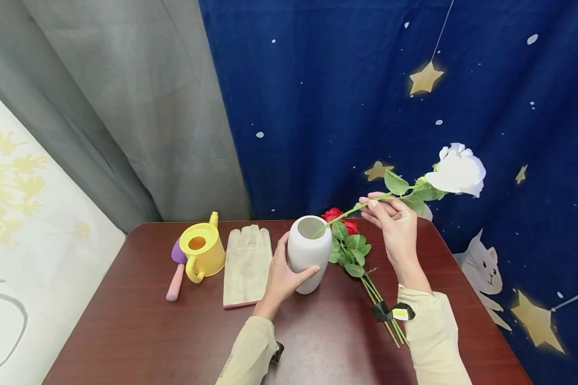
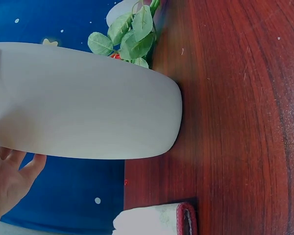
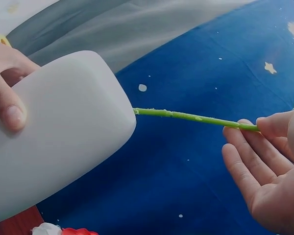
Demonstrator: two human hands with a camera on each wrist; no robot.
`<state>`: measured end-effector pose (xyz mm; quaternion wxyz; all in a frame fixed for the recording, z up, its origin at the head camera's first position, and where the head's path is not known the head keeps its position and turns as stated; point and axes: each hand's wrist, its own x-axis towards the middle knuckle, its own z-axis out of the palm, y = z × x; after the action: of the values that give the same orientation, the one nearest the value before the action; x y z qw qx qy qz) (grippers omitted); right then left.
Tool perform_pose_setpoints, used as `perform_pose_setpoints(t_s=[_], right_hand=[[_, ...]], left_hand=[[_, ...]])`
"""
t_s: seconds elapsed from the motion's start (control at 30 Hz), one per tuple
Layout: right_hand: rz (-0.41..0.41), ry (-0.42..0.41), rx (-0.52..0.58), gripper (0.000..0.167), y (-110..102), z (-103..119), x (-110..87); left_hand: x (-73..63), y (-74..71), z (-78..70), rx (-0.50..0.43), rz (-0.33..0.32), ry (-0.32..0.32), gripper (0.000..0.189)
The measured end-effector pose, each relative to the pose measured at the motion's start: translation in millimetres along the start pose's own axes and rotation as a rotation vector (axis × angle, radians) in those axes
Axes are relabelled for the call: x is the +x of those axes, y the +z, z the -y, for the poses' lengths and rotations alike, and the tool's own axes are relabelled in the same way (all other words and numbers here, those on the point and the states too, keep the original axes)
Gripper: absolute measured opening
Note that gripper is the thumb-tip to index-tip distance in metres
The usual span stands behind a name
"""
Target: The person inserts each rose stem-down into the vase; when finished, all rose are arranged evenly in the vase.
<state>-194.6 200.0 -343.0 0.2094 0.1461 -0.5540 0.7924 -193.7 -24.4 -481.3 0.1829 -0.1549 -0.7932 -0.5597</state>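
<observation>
A: While the left hand (image 1: pixel 283 278) wraps the white vase (image 1: pixel 309 252) on the table (image 1: pixel 125 331), fingers curled round its side, it can't tip
B: Noted. Right hand (image 1: pixel 396 224)?
A: Thumb and fingertips pinch the white rose (image 1: pixel 457 171) mid-stem, other fingers loose; stem end at the mouth. Red roses (image 1: pixel 339 216) lie behind

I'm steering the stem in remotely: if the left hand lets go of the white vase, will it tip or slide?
The vase is tall with a narrow base, so probably tippy. The white rose leans far out sideways, likely levering it over. Its smooth surface on the polished table may slide.
</observation>
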Motion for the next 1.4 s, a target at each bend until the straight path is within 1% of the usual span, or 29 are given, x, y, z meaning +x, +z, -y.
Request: perform_pose_setpoints(t_s=[0.13, 0.3, 0.57, 0.67, 0.77, 0.87, 0.93, 1.0, 1.07, 1.13, 1.17, 1.2, 1.27, 1.4], right_hand=[[0.009, 0.009, -0.02, 0.018, 0, -3, -1.2], [0.005, 0.027, -0.062, 0.021, 1, -9, -5.0], [0.008, 0.033, -0.126, 0.025, 7, -17, -8.5], [0.016, 0.043, -0.168, 0.026, 9, -19, -8.5], [0.043, 0.056, -0.259, 0.025, 11, -21, -8.5], [0.113, 0.077, -0.385, 0.025, 12, -22, -7.5], [0.196, 0.114, -0.473, 0.03, 12, -23, -6.7], [0.308, 0.182, -0.557, 0.04, 10, -24, -7.5], [0.427, 0.271, -0.615, 0.051, 5, -25, -10.3], [0.524, 0.363, -0.649, 0.056, -2, -27, -15.0], [0.554, 0.4, -0.654, 0.056, -7, -28, -17.8], [0.573, 0.431, -0.65, 0.055, -11, -29, -20.7], [0.591, 0.467, -0.645, 0.052, -21, -33, -26.0], [0.593, 0.492, -0.676, 0.05, -36, -39, -35.1]], left_hand=[[-0.1, -1.0, 0.3, 0.005, -0.002, 0.002, 0.096], [-0.1, -1.1, 0.9, 0.003, 0.003, -0.008, 0.096], [-0.1, -1.2, 0.7, 0.008, 0.007, -0.007, 0.097], [-0.6, -1.9, 0.2, 0.015, 0.002, -0.01, 0.097], [-0.8, -1.7, 0.1, 0.018, 0.006, -0.008, 0.097], [-0.6, -1.2, 0.3, 0.014, 0.009, -0.005, 0.097], [-0.3, -0.7, 0.1, 0.011, 0.009, 0.0, 0.096], [-0.3, -0.1, 0.2, 0.008, 0.008, 0.004, 0.096], [-0.3, 0.3, 0.4, 0.006, 0.01, 0.006, 0.096], [-0.3, 0.9, 0.5, 0.005, 0.015, 0.01, 0.096], [-0.4, 1.1, 0.4, 0.005, 0.018, 0.009, 0.096], [-0.4, 1.3, 0.2, 0.006, 0.021, 0.009, 0.096], [-0.6, 1.4, -0.2, 0.01, 0.022, 0.005, 0.097], [-0.5, 0.8, -0.4, 0.02, 0.013, -0.008, 0.097]])
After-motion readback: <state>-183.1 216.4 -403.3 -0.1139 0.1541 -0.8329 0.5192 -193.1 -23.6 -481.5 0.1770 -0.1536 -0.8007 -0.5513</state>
